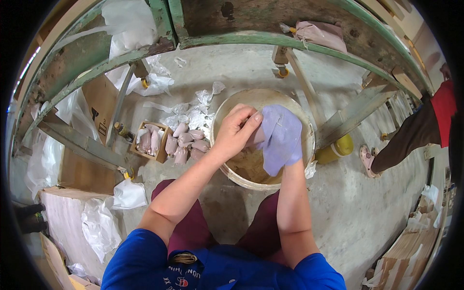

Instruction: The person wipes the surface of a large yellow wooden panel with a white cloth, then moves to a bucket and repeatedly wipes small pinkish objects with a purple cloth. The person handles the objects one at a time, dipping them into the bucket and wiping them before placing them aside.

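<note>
Over a wide round tub [229, 180] with a brownish, stained inside, my two hands meet. My left hand [235, 129] is closed, thumb and fingers curled together against the edge of a purple cloth [282, 133]. Between it and the cloth shows a bit of something pinkish, mostly hidden. The cloth drapes over my right hand and covers its fingers; only the wrist [293, 168] comes out below. Left of the tub lie several small pinkish tied bags [186, 140], and more fill a small wooden box [160, 155].
Crumpled clear plastic [197, 114] lies behind the bags, and a dark bottle [124, 131] beside the box. Green-edged benches [227, 39] on wheeled legs curve ahead, bearing a larger pinkish bag [321, 35]. A yellow-green container [334, 149] stands right of the tub. Another person's leg [403, 137] is at the right.
</note>
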### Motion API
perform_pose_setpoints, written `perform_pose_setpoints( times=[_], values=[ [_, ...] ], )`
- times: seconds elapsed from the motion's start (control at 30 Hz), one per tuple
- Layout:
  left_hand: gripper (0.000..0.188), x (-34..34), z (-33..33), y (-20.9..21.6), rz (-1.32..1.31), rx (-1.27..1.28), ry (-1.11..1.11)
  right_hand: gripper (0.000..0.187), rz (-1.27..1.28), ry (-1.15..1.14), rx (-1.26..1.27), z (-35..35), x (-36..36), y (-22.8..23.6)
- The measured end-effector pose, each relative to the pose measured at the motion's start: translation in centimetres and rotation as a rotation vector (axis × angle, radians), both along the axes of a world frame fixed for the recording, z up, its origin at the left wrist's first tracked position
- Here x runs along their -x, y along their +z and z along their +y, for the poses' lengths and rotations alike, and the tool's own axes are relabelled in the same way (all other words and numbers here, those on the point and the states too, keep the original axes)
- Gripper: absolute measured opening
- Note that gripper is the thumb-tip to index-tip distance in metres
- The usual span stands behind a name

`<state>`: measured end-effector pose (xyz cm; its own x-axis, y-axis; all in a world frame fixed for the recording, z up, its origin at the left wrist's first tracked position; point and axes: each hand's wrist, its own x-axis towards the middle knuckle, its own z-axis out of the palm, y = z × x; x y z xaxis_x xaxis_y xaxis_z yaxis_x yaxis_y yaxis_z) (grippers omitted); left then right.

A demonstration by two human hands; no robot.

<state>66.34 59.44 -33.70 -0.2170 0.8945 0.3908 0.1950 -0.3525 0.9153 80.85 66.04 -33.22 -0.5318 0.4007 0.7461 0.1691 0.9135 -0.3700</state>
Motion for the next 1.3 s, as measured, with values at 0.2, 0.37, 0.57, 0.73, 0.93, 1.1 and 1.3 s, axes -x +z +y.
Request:
perform_pose_setpoints(
  times=[0.2, 0.37, 0.57, 0.73, 0.93, 1.1, 1.3],
  values=[
    [0.019, -0.5, -0.1, 0.2, -0.122, 0.016, 0.019, 0.026, 0.110, -0.008, 0.202, -0.4, 0.8, -0.9],
    [0.015, 0.1, -0.2, 0.2, -0.104, -0.008, 0.033, 0.028, 0.078, 0.001, 0.321, -1.2, 1.2, -0.1],
    [0.011, -0.2, -0.3, 0.4, -0.140, -0.051, 0.105, 0.030, -0.007, -0.075, 0.020, -1.6, 1.4, 1.5],
    [0.011, 0.0, -0.3, 0.8, -0.155, -0.072, 0.095, 0.025, -0.081, -0.109, 0.066, -2.0, 1.5, 2.0],
    [0.017, 1.0, -0.3, 1.7, -0.108, -0.074, 0.185, 0.027, -0.189, -0.115, -0.070, -2.7, 1.5, 3.2],
    [0.016, 1.6, 0.0, 1.7, -0.117, -0.066, 0.212, 0.023, -0.142, -0.069, -0.023, -2.4, 1.4, 2.9],
    [0.015, 2.3, 0.1, 2.1, -0.136, -0.109, 0.218, 0.019, -0.031, -0.010, 0.404, -2.2, 1.3, 1.4]
  ],
)
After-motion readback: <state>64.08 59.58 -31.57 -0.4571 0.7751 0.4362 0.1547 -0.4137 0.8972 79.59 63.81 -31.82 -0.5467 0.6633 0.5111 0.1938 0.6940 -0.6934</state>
